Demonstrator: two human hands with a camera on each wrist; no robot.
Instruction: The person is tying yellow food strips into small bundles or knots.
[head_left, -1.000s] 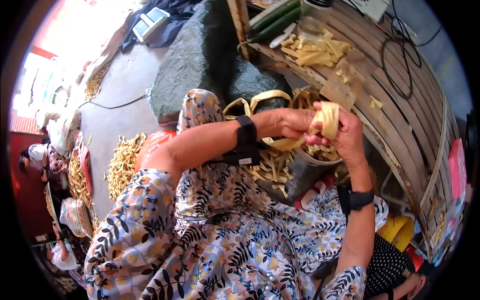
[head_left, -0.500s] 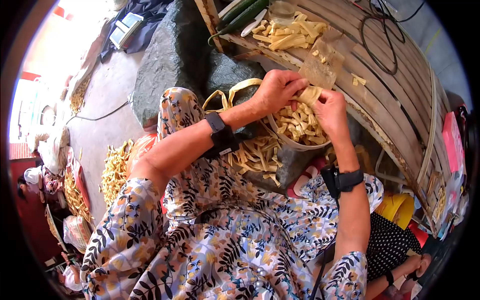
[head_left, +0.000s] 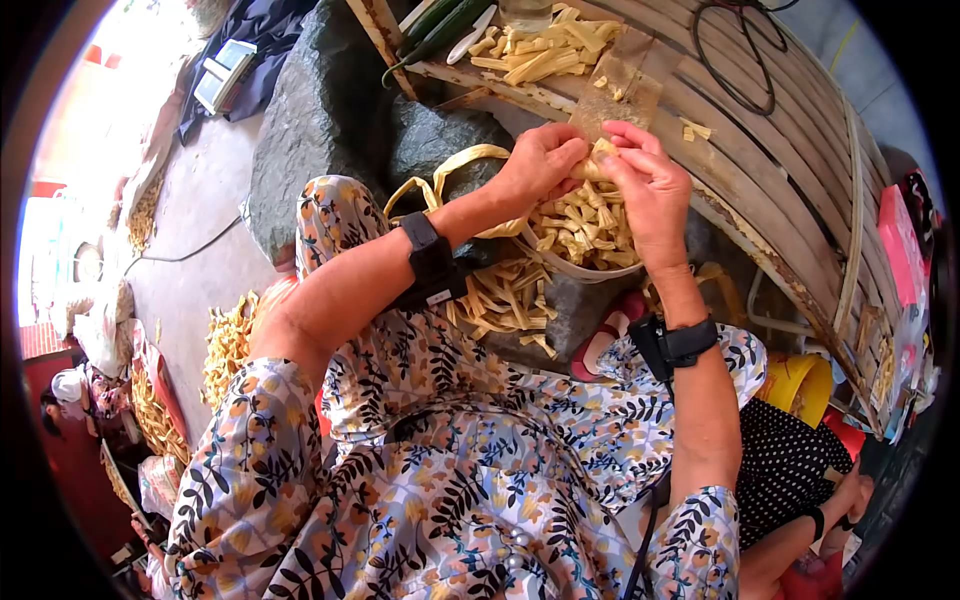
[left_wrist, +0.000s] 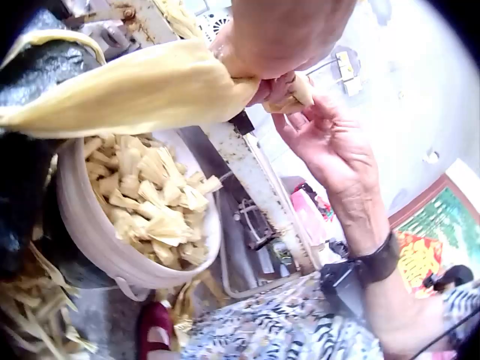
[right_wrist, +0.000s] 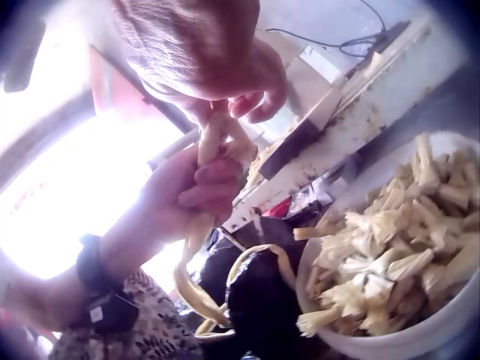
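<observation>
A long pale yellow tofu-skin strip (left_wrist: 142, 90) runs through my left hand (head_left: 540, 168), whose fingers curl round it. In the right wrist view the strip is looped above the left fingers. At the top of that loop, my right hand (head_left: 655, 195) pinches it between thumb and finger, its other fingers raised in the head view. The small folded part (head_left: 592, 168) lies between both sets of fingertips, partly hidden by them. Below the hands stands a white bucket (left_wrist: 82, 225), filled with short knotted pieces (head_left: 585, 228). The strip's tail (head_left: 470, 157) drapes over a dark plastic-covered mass.
A slatted bench (head_left: 780, 190) at the right bears more yellow pieces (head_left: 550, 50), cucumbers (head_left: 450, 30) and a black cable (head_left: 745, 60). Loose strips (head_left: 505, 295) lie beside the bucket. A yellow bucket (head_left: 800, 385) and a second person's arm (head_left: 775, 545) are at lower right.
The wide loop seen round the right fingers a second ago is now a small fold between the fingertips. The right thumb and finger have moved onto it. The head view has shifted, showing more of the bucket.
</observation>
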